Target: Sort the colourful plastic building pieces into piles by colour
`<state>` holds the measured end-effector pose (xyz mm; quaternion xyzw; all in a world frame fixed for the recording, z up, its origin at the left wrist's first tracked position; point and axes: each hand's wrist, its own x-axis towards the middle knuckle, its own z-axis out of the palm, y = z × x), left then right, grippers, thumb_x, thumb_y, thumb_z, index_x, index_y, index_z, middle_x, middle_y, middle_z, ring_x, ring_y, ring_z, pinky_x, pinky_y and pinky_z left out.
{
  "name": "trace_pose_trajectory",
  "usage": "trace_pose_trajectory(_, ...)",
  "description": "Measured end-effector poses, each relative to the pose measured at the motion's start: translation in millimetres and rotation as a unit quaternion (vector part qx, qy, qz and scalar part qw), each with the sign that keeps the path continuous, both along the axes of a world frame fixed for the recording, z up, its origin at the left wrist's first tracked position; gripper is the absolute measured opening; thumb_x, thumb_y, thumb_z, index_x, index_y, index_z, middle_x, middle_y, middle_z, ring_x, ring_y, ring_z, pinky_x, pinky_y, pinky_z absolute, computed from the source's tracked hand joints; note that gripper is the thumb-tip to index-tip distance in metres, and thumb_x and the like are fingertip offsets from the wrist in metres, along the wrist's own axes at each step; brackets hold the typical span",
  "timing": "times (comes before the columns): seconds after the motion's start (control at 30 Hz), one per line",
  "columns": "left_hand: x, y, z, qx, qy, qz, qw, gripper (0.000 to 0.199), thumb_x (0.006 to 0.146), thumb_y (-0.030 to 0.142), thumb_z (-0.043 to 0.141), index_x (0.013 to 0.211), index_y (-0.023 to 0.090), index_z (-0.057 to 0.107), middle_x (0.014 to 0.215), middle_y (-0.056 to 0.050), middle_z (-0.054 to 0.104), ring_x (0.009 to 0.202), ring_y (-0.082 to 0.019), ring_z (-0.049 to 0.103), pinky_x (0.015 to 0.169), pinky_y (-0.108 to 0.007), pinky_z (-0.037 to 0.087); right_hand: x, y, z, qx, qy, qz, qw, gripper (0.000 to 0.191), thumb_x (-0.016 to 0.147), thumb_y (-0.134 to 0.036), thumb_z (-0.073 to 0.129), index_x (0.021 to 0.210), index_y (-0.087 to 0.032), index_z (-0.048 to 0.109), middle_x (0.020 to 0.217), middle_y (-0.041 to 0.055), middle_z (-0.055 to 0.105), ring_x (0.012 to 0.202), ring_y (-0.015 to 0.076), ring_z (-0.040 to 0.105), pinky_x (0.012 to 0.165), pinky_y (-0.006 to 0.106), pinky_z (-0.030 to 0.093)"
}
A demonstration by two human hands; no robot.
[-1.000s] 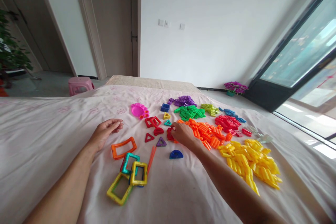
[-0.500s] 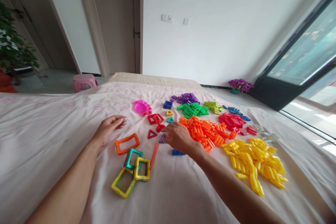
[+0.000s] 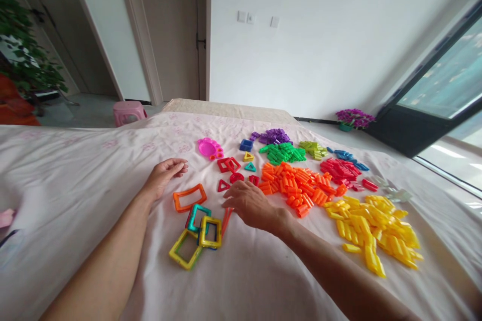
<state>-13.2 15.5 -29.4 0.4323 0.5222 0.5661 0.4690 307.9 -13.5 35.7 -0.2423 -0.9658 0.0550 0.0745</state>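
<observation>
On the cloth (image 3: pixel 271 276), overlapping frames (image 3: pixel 202 234) lie near, left of the block heaps (image 3: pixel 291 180) — behind the frames sits a dish (image 3: pixel 207 148); past the cloth, a stool (image 3: pixel 130 110) stands far left — flowers (image 3: pixel 356 117) far right

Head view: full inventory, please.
Floral cloth: one, pale pink, foreground
Small plastic block piles: at least seven, mixed colours, right
Large rectangular plastic frames: at least four, orange, teal, yellow, lower centre
Small plastic shapes: several, red, yellow, teal, blue, centre
Thin sticks: count unclear, orange, beside frames
Plastic dish: one, pink, centre
Plastic stool: one, pink, left background
Potted flowers: one pot, purple, right background
Leafy plant: one, green, far left
Wall plates: three, white, upper centre
Left hand: one, bare, left
Right hand: one, bare, centre
</observation>
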Motion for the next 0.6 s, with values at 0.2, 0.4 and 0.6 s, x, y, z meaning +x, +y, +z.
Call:
trace_pose_trajectory(0.2,-0.6,0.0,-0.7,0.008,0.005,-0.002,1.000,0.041,0.072,0.042,0.075,0.101,0.015,0.068,0.092,-0.009,0.071,0.087,-0.018,0.065,0.080,-0.030,0.048,-7.5,-3.7,8.7,0.085,-0.086,0.091,0.988,0.019,0.093,-0.012,0.044,0.092,-0.018,0.063,0.090,0.0067,0.063,0.095,0.0206,0.049,0.089,0.036,0.037)
trace_pose_trajectory(0.4,-0.1,-1.6,1.4,0.011,-0.002,0.002,1.000,0.043,0.070,0.043,0.076,0.100,0.014,0.068,0.091,-0.009,0.071,0.086,-0.018,0.065,0.079,-0.030,0.049,-2.3,-14.7,25.2,0.098,-0.112,0.097,0.984,0.023,0.086,-0.005,0.044,0.090,-0.020,0.061,0.088,0.0077,0.061,0.091,0.0227,0.050,0.088,0.037,0.037)
trace_pose_trajectory(0.6,1.3,-2.0,2.8,0.009,0.000,0.005,1.000,0.043,0.068,0.044,0.078,0.098,0.014,0.069,0.090,-0.010,0.071,0.085,-0.020,0.065,0.079,-0.032,0.049,25.9,-28.1,34.8,0.028,-0.109,-0.072,0.991,0.028,0.084,-0.002,0.044,0.100,-0.018,0.061,0.096,0.0095,0.064,0.087,0.0219,0.058,0.081,0.034,0.042)
